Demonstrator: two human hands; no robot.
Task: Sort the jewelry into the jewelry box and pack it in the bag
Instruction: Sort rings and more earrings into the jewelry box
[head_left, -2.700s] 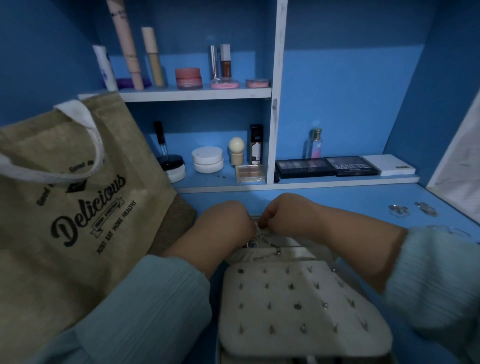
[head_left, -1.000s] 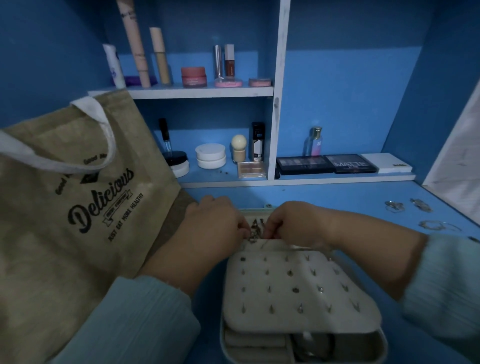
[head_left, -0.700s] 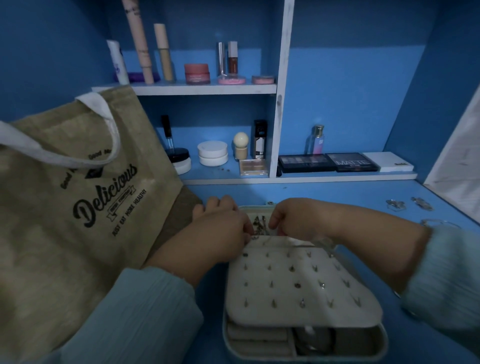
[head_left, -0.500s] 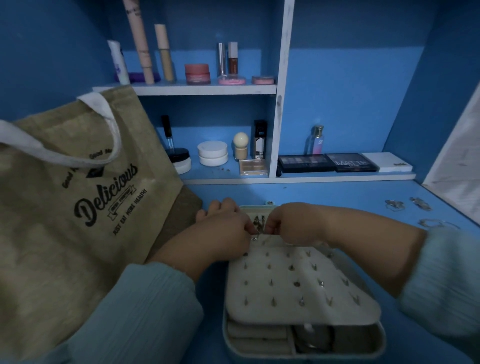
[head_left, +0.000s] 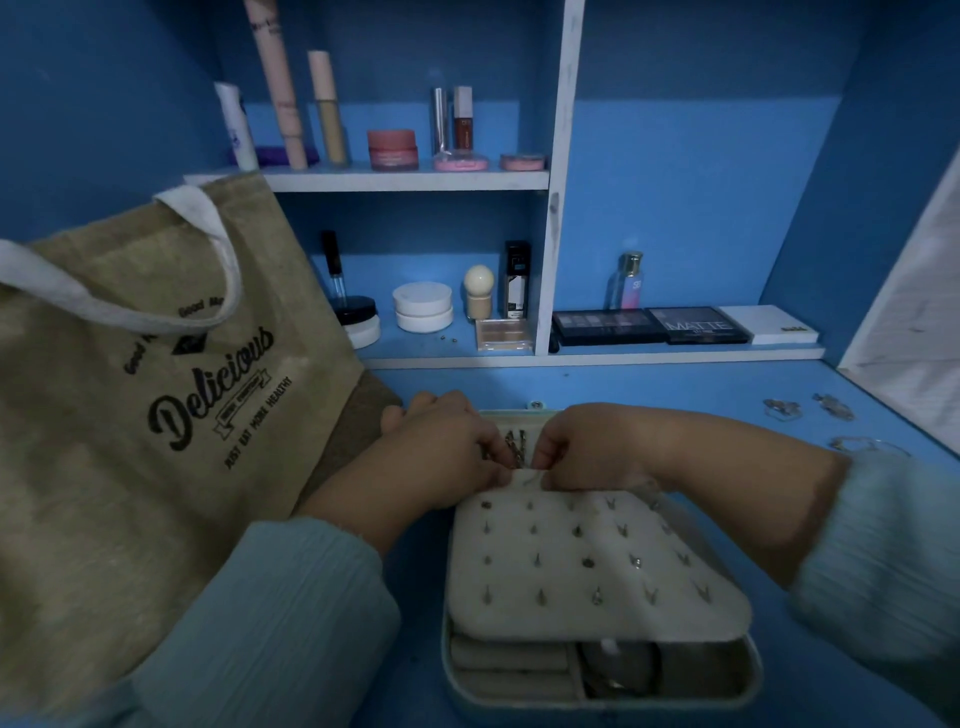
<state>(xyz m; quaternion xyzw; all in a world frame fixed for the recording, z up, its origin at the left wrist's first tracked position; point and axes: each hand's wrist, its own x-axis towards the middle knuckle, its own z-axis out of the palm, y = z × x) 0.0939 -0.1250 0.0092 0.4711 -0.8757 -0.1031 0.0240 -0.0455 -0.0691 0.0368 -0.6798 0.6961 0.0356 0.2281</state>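
Note:
An open pale jewelry box (head_left: 748, 691) lies on the blue desk in front of me, with a padded earring panel (head_left: 592, 561) studded with several earrings folded over it. My left hand (head_left: 441, 457) and my right hand (head_left: 587, 447) meet at the panel's far edge, fingertips pinched around a small metal piece of jewelry (head_left: 517, 447). What exactly each fingertip grips is hidden. A burlap tote bag (head_left: 135, 395) printed "Delicious" stands at the left. Loose jewelry (head_left: 782, 407) lies on the desk at the far right.
Shelves behind hold cosmetics: tubes and jars on the upper shelf (head_left: 405, 179), powder jars, a sponge, eyeshadow palettes (head_left: 649, 325) and a perfume bottle on the lower one. A white panel (head_left: 914, 322) leans at the right. Blue walls close in the desk.
Both hands stay pinched together at the panel's far edge with small shifts. The view has pulled back a little, showing the box's front compartments.

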